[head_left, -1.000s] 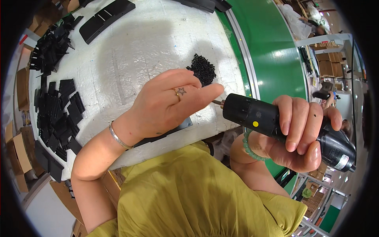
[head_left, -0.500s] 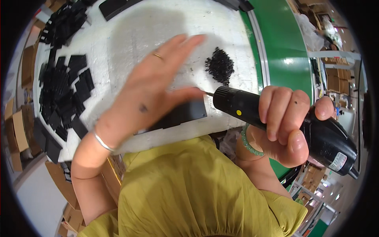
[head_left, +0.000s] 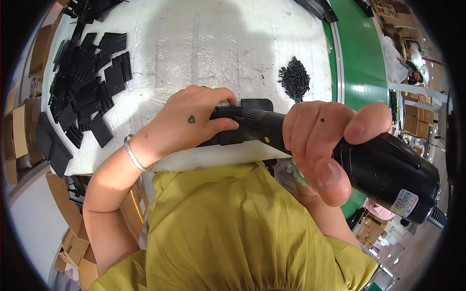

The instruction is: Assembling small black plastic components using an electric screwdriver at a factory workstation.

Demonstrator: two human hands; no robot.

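My right hand [head_left: 325, 145] grips a black electric screwdriver [head_left: 383, 169], its nose pointing left onto a flat black plastic part [head_left: 255, 104] at the near edge of the white table [head_left: 204, 43]. My left hand [head_left: 194, 126] lies over that part, fingers curled around its near side and the driver's tip, holding it down. A silver bangle sits on my left wrist. The driver's bit is hidden under my fingers. A small heap of black screws [head_left: 294, 77] lies just beyond the part.
Several flat black plastic parts [head_left: 85, 82] are piled along the table's left side. A green conveyor belt [head_left: 361, 53] runs along the right. Cardboard boxes [head_left: 22, 131] stand on the floor at the left. Another person sits far right [head_left: 412, 75].
My left hand went from pinching at the driver's tip to flat over the part, and now grips it. The driver has come closer and onto the part.
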